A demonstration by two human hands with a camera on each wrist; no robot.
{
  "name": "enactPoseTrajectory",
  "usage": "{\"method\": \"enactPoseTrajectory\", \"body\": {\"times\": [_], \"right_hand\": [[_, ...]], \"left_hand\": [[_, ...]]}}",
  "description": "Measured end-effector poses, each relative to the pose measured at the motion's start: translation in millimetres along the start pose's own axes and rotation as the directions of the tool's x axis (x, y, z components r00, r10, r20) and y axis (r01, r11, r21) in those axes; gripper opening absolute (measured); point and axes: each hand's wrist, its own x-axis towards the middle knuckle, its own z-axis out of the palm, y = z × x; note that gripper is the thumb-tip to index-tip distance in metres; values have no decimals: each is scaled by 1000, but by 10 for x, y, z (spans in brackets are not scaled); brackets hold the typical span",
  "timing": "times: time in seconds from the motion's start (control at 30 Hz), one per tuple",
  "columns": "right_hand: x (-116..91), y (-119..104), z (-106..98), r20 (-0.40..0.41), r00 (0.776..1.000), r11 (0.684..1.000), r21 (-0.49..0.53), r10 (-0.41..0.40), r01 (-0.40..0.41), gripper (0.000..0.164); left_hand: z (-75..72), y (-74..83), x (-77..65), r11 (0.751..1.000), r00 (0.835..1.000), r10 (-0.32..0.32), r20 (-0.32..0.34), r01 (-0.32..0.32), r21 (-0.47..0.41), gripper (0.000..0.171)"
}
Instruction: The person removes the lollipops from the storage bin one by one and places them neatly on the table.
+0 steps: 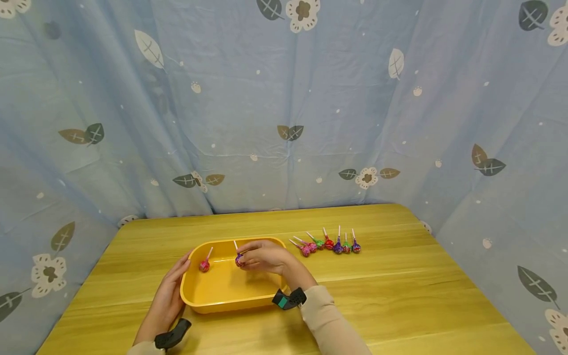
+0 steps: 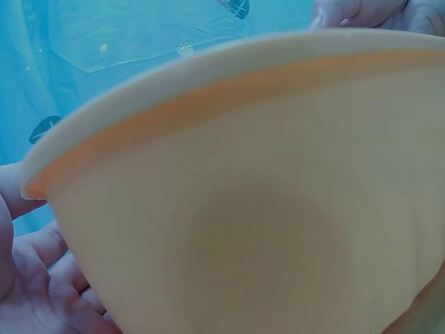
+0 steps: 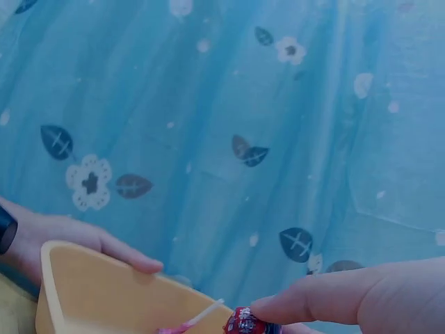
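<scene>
A yellow tray [image 1: 235,303] stands on the table in the head view. My left hand [image 1: 166,298] rests along the outside of its left end, fingers extended against the wall below the rim. Over the tray's inside, my right hand [image 1: 262,257] pinches a purple-wrapped lollipop [image 1: 239,260] by its round head, the white stick pointing up. In the right wrist view this lollipop [image 3: 243,321] shows red and dark wrapping under a fingertip. Inside the tray at the left lies a pink lollipop [image 1: 204,266], its stick slanting up. The left wrist view mostly holds the tray's outer wall [image 2: 264,174].
To the right of the tray, several lollipops [image 1: 328,244] in pink, green, red and purple wrappers lie in a row on the wooden table [image 1: 399,296]. A blue patterned curtain [image 1: 248,98] hangs behind the table and at both sides.
</scene>
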Motion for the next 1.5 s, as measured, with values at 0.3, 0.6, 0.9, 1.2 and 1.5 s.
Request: {"method": "enactPoseTrajectory", "body": {"times": [0.3, 0.6, 0.9, 1.2, 1.5], "right_hand": [[-197, -15, -105, 14, 995, 992, 81, -95, 93, 41], [-352, -108, -215, -60, 985, 983, 76, -162, 166, 36], [-462, -138, -388, -114, 980, 985, 46, -161, 167, 40], [-642, -156, -633, -169, 970, 984, 0, -177, 180, 41], [-853, -187, -940, -277, 941, 977, 38, -193, 211, 41]], "left_hand": [[-6, 0, 3, 1000, 1000, -5, 3, 5, -17, 70], [-3, 2, 6, 1000, 1000, -8, 2, 8, -25, 69], [10, 7, 7, 1000, 1000, -13, -6, 13, -7, 70], [17, 22, -7, 999, 999, -29, -22, 28, -18, 70], [22, 23, -13, 999, 999, -30, -21, 29, -39, 71]]}}
